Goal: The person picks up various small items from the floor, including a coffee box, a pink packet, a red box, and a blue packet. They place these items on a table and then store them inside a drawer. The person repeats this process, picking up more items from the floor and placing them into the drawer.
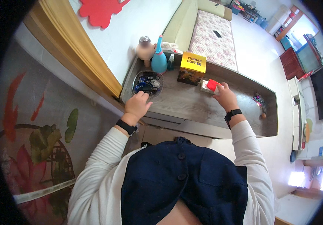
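Note:
My left hand is at the near rim of a clear plastic bowl, fingers curled and thumb out to the side. Inside the bowl lies a jumble of small dark, blue and white items. Whether the fingers grip the rim is hard to see. My right hand has its thumb and fingers at the right end of a small white box. A red piece lies on top of that box, partly behind the fingertips. A yellow and dark coffee box stands upright just behind it.
The wood-grain cabinet top has a raised rim. A blue squeeze-bulb air blower, a small spray bottle and a blurred round object stand at back left. Scissors and brushes lie right. A sofa stands beyond.

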